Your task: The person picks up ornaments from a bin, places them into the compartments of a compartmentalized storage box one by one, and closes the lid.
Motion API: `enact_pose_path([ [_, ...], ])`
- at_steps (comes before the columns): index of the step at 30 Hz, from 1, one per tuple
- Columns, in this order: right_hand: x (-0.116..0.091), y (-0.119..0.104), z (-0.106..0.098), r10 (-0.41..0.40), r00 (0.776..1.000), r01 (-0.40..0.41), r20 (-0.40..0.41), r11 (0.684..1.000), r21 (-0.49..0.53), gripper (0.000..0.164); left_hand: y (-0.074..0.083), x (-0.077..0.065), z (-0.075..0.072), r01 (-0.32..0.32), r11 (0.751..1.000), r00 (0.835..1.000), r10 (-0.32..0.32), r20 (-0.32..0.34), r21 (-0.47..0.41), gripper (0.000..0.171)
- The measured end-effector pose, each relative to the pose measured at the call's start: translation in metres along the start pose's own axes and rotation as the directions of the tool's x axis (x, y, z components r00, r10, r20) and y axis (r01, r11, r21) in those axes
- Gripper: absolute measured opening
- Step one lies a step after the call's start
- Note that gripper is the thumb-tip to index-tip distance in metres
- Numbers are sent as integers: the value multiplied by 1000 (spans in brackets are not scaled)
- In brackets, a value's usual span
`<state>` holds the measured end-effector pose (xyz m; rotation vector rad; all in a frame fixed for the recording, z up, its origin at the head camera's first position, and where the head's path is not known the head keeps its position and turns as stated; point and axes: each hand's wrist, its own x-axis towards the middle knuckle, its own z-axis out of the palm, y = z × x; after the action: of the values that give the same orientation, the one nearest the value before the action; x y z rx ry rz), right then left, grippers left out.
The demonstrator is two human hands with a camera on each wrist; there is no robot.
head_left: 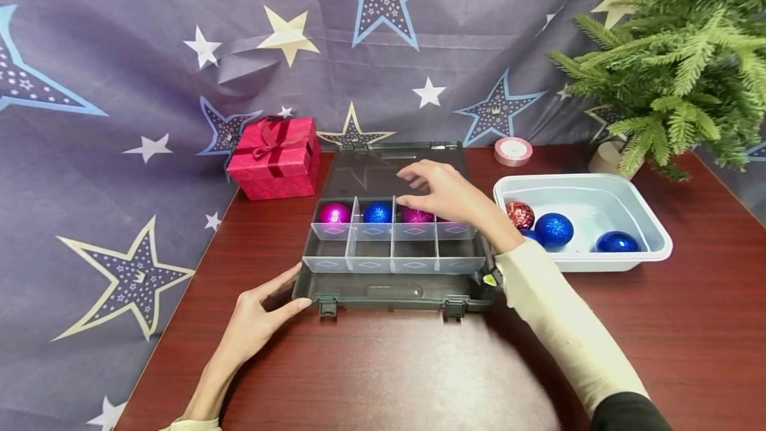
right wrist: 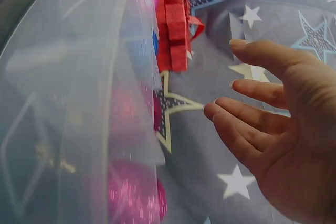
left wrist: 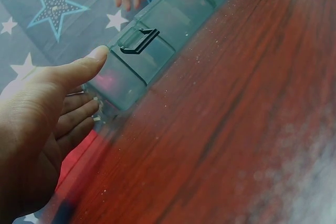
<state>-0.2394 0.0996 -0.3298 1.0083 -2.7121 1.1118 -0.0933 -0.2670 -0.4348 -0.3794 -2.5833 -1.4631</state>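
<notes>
A dark translucent compartment box (head_left: 359, 294) stands with its lid (head_left: 359, 175) lifted at the back. Its back row holds a shiny magenta Christmas ball (head_left: 334, 213), a blue glitter ball (head_left: 377, 213), a magenta glitter ball (head_left: 417, 216) and another magenta ball (right wrist: 134, 195), mostly hidden by my right hand in the head view. The front-row compartments hold no balls. My right hand (head_left: 445, 188) hovers over the right part of the back row, fingers apart around nothing. My left hand (head_left: 254, 324) touches the box's front left corner, thumb at the front, extended fingers along the side.
Right of the box, a white plastic tub (head_left: 652, 235) holds several blue balls and a patterned red one (head_left: 520, 215). A red gift box (head_left: 275, 165) is at back left. A ribbon roll (head_left: 512, 151) and small artificial fir (head_left: 676, 78) stand behind the tub.
</notes>
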Motion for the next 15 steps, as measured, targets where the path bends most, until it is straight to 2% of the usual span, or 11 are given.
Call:
enact_pose_path([
  [4,-17,6,-11,38,999,-37,-36,999,24,47,1,0,0,-10,1000,1000,9,-4,-3,63],
  [15,-72,32,-52,117,983,-118,-140,993,7,44,2,1,2,1,999,1000,-1,1,-43,62],
])
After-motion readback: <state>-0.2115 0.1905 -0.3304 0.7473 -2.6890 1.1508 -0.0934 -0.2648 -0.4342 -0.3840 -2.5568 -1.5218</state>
